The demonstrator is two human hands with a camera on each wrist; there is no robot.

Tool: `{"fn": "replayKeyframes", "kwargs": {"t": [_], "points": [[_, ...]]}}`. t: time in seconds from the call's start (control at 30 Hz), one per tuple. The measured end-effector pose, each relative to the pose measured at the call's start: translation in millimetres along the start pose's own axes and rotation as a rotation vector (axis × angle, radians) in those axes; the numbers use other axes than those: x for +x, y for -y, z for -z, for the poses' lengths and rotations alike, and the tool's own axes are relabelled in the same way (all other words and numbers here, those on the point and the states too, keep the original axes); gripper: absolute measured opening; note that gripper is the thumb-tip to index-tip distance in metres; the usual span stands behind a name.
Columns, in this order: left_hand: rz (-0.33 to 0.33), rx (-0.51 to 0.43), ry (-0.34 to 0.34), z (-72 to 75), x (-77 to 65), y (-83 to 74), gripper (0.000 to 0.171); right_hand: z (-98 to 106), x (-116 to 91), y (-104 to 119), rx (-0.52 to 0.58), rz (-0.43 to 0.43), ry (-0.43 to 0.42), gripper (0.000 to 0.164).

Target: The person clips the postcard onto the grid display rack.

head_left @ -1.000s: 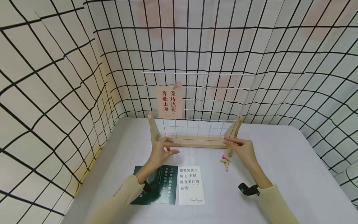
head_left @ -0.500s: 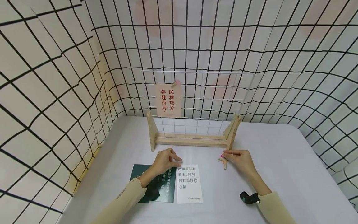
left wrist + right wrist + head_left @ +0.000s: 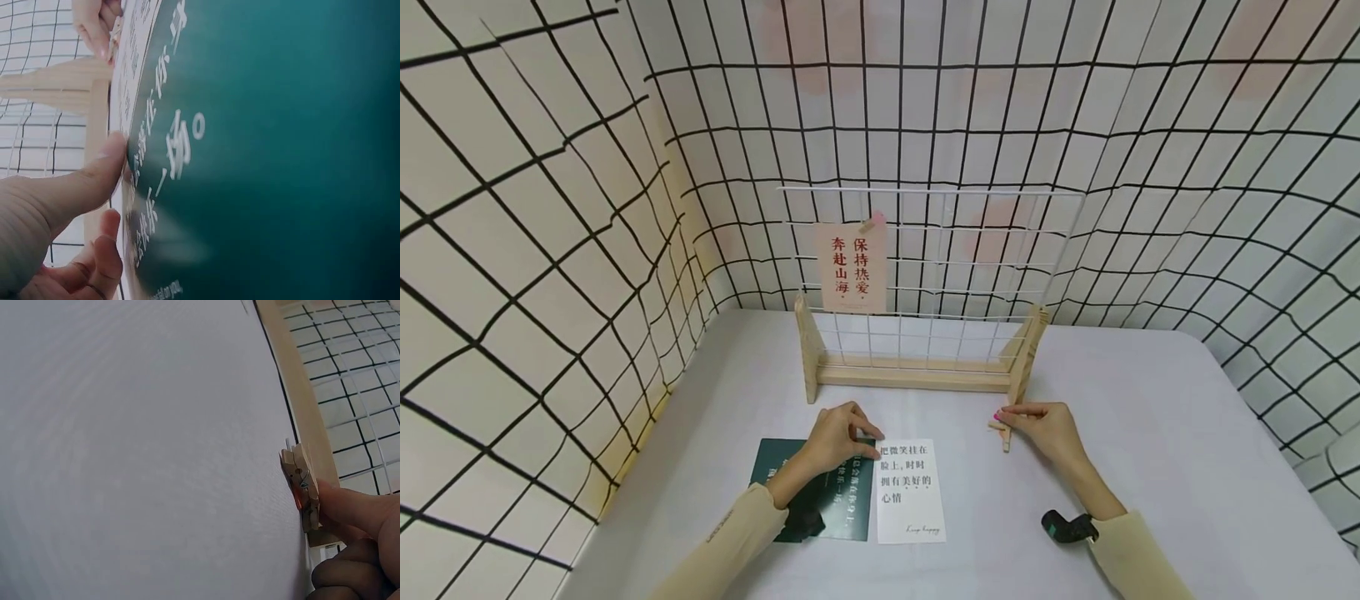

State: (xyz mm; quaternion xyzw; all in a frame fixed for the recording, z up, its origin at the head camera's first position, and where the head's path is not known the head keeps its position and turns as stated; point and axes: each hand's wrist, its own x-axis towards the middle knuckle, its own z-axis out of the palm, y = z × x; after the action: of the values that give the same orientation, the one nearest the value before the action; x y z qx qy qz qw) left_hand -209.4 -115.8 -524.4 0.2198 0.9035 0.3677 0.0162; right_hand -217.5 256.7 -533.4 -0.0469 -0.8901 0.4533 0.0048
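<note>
My left hand (image 3: 835, 437) lies over the green cards (image 3: 842, 492), thumb and forefinger apart at the top left corner of the white card (image 3: 912, 492). In the left wrist view the thumb (image 3: 94, 178) touches the card edge. At the foot of the rack, my right hand (image 3: 1047, 429) pinches a small wooden clothespin (image 3: 306, 494) in a little pile of pins with pink and orange bits. How many pins the fingers hold is hidden.
Behind the hands stands a white wire rack (image 3: 940, 283) on a wooden base (image 3: 917, 379). A pink card (image 3: 853, 271) hangs on it from a clothespin (image 3: 872, 222). A black-lined grid cloth (image 3: 962, 108) surrounds the white table (image 3: 1135, 417).
Both hands have come down from the rack's base toward me. The left has reached the cards' top edges, the right the clothespins. Over the last half second they have shifted only slightly.
</note>
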Motion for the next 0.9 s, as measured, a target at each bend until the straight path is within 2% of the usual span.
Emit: {"fn": "replayKeyframes", "kwargs": {"t": [0.5, 0.77, 0.9], "points": [[-0.005, -0.031, 0.023, -8.8, 9.4, -6.4, 0.021, 6, -6, -6, -0.022, 0.000, -0.023, 0.035], [-0.012, -0.045, 0.040, -15.4, 16.7, -15.6, 0.021, 18, -15, -14, -0.034, -0.031, -0.026, 0.035], [-0.024, -0.027, 0.045, -19.2, 20.2, -16.5, 0.024, 24, -17, -18, -0.041, -0.060, -0.067, 0.033]]}}
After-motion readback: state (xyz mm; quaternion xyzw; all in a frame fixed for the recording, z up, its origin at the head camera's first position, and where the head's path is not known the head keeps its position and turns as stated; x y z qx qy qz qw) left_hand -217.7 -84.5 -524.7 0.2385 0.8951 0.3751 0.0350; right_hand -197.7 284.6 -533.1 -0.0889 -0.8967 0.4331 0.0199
